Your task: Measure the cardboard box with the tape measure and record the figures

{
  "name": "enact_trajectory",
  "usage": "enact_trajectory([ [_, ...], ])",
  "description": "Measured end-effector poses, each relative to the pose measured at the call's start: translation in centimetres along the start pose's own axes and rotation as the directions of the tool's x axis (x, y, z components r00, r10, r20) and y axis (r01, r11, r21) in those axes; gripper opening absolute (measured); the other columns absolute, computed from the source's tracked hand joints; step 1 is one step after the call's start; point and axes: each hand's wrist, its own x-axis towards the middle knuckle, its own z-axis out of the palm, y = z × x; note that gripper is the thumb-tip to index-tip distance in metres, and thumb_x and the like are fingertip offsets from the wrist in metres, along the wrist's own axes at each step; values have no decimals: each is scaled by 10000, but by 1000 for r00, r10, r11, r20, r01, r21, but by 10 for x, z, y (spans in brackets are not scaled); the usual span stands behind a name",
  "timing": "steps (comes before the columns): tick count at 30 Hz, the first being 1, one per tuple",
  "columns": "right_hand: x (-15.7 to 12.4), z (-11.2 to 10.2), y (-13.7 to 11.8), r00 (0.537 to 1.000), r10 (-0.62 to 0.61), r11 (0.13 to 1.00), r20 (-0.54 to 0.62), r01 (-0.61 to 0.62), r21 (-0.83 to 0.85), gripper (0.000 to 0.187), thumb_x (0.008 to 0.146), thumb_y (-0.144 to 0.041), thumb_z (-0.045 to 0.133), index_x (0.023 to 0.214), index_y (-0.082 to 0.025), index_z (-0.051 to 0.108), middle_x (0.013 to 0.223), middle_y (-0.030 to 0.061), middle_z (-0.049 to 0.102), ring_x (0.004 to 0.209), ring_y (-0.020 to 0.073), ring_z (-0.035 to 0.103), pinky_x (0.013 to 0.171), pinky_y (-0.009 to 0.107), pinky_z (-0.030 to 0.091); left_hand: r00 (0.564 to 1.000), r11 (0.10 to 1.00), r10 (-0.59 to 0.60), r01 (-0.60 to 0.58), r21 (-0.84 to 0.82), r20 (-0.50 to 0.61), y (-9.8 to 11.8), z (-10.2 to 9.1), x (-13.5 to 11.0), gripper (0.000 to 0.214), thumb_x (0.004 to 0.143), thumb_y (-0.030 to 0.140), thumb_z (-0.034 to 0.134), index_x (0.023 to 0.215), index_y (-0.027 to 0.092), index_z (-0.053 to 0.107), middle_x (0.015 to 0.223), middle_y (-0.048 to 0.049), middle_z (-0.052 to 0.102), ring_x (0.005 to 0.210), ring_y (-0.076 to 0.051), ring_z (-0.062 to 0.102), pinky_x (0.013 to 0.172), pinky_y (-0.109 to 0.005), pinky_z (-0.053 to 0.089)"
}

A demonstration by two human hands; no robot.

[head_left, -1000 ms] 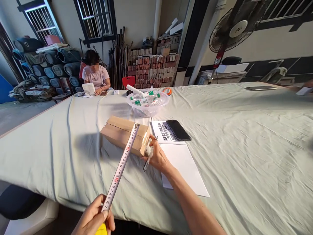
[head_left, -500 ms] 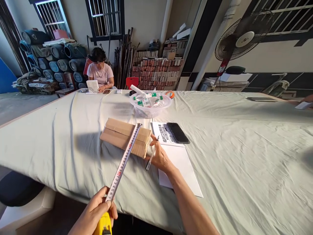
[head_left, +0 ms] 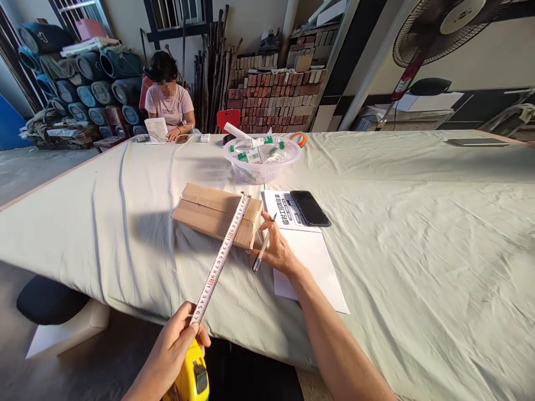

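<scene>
A brown cardboard box (head_left: pixel 209 211) lies on the cloth-covered table (head_left: pixel 418 234). My left hand (head_left: pixel 178 351) is closed round a yellow tape measure (head_left: pixel 192 379) below the table's near edge. Its white blade (head_left: pixel 221 256) stretches up and across the box, with the hook at the box's far edge. My right hand (head_left: pixel 278 250) rests against the box's right end. Its fingers are closed on a pen (head_left: pixel 262 252). Under that wrist lies a blank white sheet (head_left: pixel 313 267).
A printed sheet (head_left: pixel 280 209) with a black phone (head_left: pixel 310 208) on it lies right of the box. Behind stands a clear bowl (head_left: pixel 262 159) of small bottles. Another person (head_left: pixel 167 103) sits at the far left corner. A fan (head_left: pixel 443 22) stands at the right. A stool (head_left: pixel 58 312) sits lower left.
The view has tipped down and the yellow tape case has come into sight in my left hand. The blade still lies over the box. My right hand stays at the box's end.
</scene>
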Motion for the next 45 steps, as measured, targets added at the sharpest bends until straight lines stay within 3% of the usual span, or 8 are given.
enact_trajectory([
  [3, 1, -1, -5, 997, 77, 974, -31, -69, 214, 528, 672, -343, 807, 987, -282, 387, 1496, 93, 331, 1376, 316, 386, 1046, 522, 412, 998, 999, 7, -10, 50, 56, 5, -8, 0, 271, 928, 484, 494, 939, 217, 534, 812, -31, 616, 704, -166, 558, 661, -273, 449],
  [6, 3, -4, -10, 969, 244, 882, -44, -203, 426, 495, 693, -383, 780, 938, -291, 361, 1377, 42, 416, 1134, 234, 554, 862, 420, 533, 997, 982, 27, -42, 185, 79, 14, -23, 3, 312, 925, 500, 486, 854, 202, 547, 814, -39, 613, 701, -161, 550, 646, -257, 434],
  [9, 3, -12, -13, 950, 311, 827, -10, -265, 495, 502, 685, -454, 773, 935, -280, 374, 1091, 16, 532, 818, 154, 575, 665, 301, 528, 995, 930, 18, -54, 363, 102, 27, -42, 7, 361, 915, 524, 475, 822, 189, 572, 738, -21, 585, 635, -148, 517, 593, -243, 408],
  [12, 2, -21, -16, 957, 291, 829, -16, -243, 503, 530, 639, -506, 791, 937, -265, 425, 903, -15, 514, 711, 128, 520, 620, 262, 483, 996, 852, -9, -41, 522, 93, 45, -61, 14, 380, 917, 528, 447, 794, 190, 572, 677, -1, 556, 613, -153, 517, 589, -246, 404],
  [21, 2, -34, -39, 941, 330, 791, 76, -320, 521, 456, 650, -479, 798, 849, -261, 450, 982, 32, 590, 965, 233, 578, 782, 335, 492, 996, 648, 63, -84, 757, 57, 107, -113, 46, 294, 886, 456, 466, 802, 201, 586, 659, 10, 561, 521, -141, 478, 511, -241, 360],
  [32, -1, -35, -22, 939, 317, 846, 132, -343, 408, 483, 687, -550, 758, 957, -279, 463, 1051, 56, 622, 1029, 288, 585, 794, 389, 519, 977, 414, 168, -188, 890, 128, 161, -136, 86, 208, 866, 309, 406, 774, 196, 554, 615, 18, 532, 484, -119, 459, 505, -228, 314],
  [39, -1, -33, -23, 941, 295, 856, 168, -338, 390, 527, 721, -577, 717, 1106, -300, 486, 1149, 87, 616, 1119, 312, 562, 851, 426, 525, 971, 433, 196, -210, 876, 135, 175, -135, 105, 164, 827, 280, 425, 739, 202, 539, 639, 15, 553, 526, -122, 494, 540, -222, 338],
  [45, -3, -32, -22, 936, 327, 853, 128, -351, 386, 485, 705, -573, 731, 1003, -290, 474, 1084, 71, 619, 1055, 297, 580, 795, 409, 533, 974, 439, 173, -208, 874, 145, 172, -134, 100, 180, 849, 290, 416, 743, 200, 530, 607, 24, 534, 492, -117, 487, 526, -225, 336],
])
